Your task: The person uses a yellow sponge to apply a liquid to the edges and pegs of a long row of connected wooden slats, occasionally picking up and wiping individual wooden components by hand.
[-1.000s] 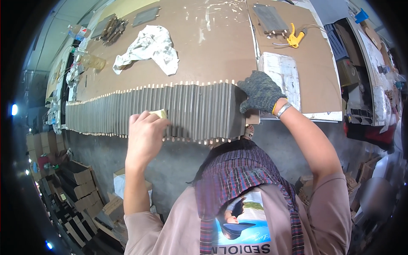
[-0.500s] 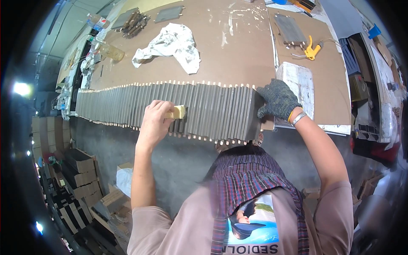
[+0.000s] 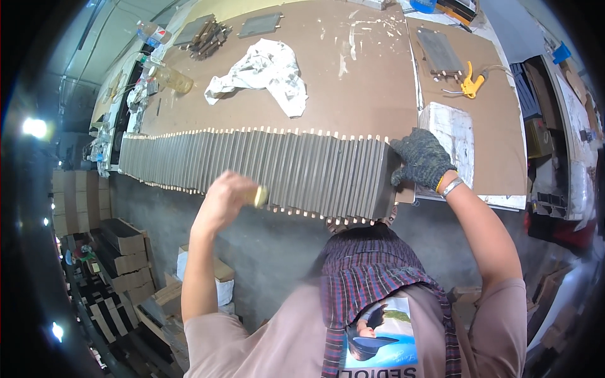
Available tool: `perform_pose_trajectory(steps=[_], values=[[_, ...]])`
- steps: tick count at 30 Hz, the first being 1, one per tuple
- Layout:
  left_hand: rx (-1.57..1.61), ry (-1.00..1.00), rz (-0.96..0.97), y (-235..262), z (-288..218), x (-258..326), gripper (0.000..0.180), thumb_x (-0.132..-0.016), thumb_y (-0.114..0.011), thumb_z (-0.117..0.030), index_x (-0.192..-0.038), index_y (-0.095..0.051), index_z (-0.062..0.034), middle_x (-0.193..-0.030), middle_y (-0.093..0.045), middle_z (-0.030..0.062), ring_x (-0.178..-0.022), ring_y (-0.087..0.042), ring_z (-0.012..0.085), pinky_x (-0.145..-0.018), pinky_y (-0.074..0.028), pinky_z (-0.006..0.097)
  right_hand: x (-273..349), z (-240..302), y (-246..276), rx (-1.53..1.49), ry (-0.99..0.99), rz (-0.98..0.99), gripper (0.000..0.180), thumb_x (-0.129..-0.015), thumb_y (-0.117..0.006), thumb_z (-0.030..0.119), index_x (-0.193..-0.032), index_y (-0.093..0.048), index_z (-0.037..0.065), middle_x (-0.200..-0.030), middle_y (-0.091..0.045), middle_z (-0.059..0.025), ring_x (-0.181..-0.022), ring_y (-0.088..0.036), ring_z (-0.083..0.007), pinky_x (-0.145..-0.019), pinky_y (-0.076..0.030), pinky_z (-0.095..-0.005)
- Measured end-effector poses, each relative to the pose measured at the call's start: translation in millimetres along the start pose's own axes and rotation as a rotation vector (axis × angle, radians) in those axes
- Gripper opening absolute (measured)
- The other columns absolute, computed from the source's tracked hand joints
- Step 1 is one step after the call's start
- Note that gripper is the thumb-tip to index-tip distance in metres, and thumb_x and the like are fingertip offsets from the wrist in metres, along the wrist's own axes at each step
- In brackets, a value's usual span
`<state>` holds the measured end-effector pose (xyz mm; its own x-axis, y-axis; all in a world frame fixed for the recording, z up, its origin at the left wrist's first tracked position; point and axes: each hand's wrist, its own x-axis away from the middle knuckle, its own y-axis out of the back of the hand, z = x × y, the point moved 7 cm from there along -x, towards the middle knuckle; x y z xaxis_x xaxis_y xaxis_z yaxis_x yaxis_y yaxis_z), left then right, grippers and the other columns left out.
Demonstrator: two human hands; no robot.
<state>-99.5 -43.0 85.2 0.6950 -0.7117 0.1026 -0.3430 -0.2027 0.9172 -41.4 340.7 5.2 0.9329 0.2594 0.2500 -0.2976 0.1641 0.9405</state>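
A long row of grey slats (image 3: 296, 167) with pale dowel ends lies packed side by side along the near edge of a brown workbench (image 3: 365, 82). My left hand (image 3: 228, 200), bare, grips a small pale yellow block (image 3: 260, 196) against the near side of the row, about its middle. My right hand (image 3: 421, 157) wears a dark knitted glove and presses flat on the right end of the row. A wristband and bangle show at that wrist.
A crumpled white cloth (image 3: 265, 72) lies behind the slats. A yellow-handled tool (image 3: 471, 85) and a grey panel (image 3: 439, 51) sit at the back right, a white-smeared board (image 3: 450, 129) by my right hand. Bottles (image 3: 169, 77) stand far left. Stacked cartons (image 3: 123, 252) crowd the floor.
My left hand with the yellow block has slid toward the near edge of the slats. The gloved right hand stays on the row's right end. My head has shifted slightly.
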Motion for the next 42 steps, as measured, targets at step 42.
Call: perform_pose_trajectory(steps=[42], values=[[-0.162,0.001,-0.134,-3.4,-9.3,43.9,0.041,-0.074,-0.07,0.003,-0.114,-0.071,-0.0045,-0.108,-0.07,0.0114,-0.102,-0.062,0.0315,-0.091,-0.048,0.043,-1.6,5.4,-1.9,0.061,-0.038,-0.04,0.076,-0.064,-0.088,0.042,-0.128,-0.067,0.008,-0.102,-0.073,-0.0145,-0.102,-0.064,-0.0373,-0.095,-0.048,-0.0472]])
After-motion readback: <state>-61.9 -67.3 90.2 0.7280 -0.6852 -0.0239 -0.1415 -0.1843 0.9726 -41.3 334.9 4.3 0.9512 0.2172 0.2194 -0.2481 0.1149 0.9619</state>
